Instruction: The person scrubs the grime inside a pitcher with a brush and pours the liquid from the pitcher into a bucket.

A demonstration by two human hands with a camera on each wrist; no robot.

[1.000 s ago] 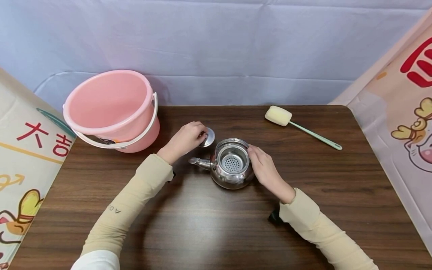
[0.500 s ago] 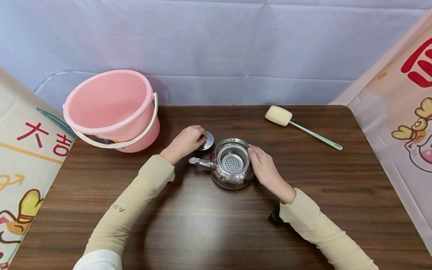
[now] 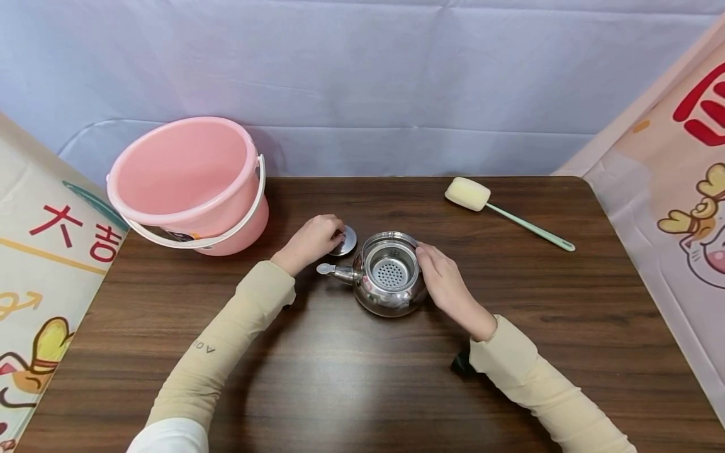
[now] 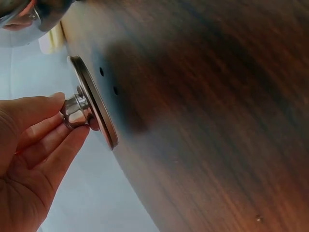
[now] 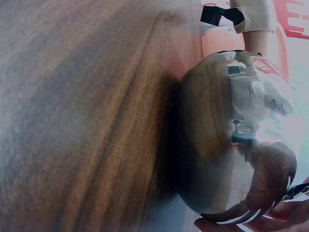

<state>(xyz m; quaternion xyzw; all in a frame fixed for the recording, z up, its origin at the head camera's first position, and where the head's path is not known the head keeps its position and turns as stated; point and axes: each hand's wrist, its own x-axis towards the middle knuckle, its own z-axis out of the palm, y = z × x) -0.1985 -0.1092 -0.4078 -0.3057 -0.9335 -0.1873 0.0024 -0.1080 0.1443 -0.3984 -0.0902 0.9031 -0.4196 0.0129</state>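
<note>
A steel kettle (image 3: 389,296) stands uncovered on the wooden table, a perforated strainer (image 3: 389,274) visible in its mouth and its spout pointing left. Just left of it, my left hand (image 3: 314,240) pinches the knob of the round steel lid (image 3: 344,241). The left wrist view shows thumb and fingers (image 4: 58,99) on the knob (image 4: 76,111), with the lid's disc (image 4: 96,104) close to the tabletop; contact with it cannot be told. My right hand (image 3: 447,283) rests against the kettle's right side, its fingers curved along the shiny body (image 5: 217,135).
A pink bucket (image 3: 240,229) with a white handle stands at the table's back left. Toward the back right lies a sponge brush (image 3: 467,194) with a green handle (image 3: 532,228). A pale cloth (image 3: 362,88) hangs behind the table (image 3: 362,384).
The left hand and the lid have moved slightly toward the table's front and a little lower in view. My right hand and the kettle have stayed put.
</note>
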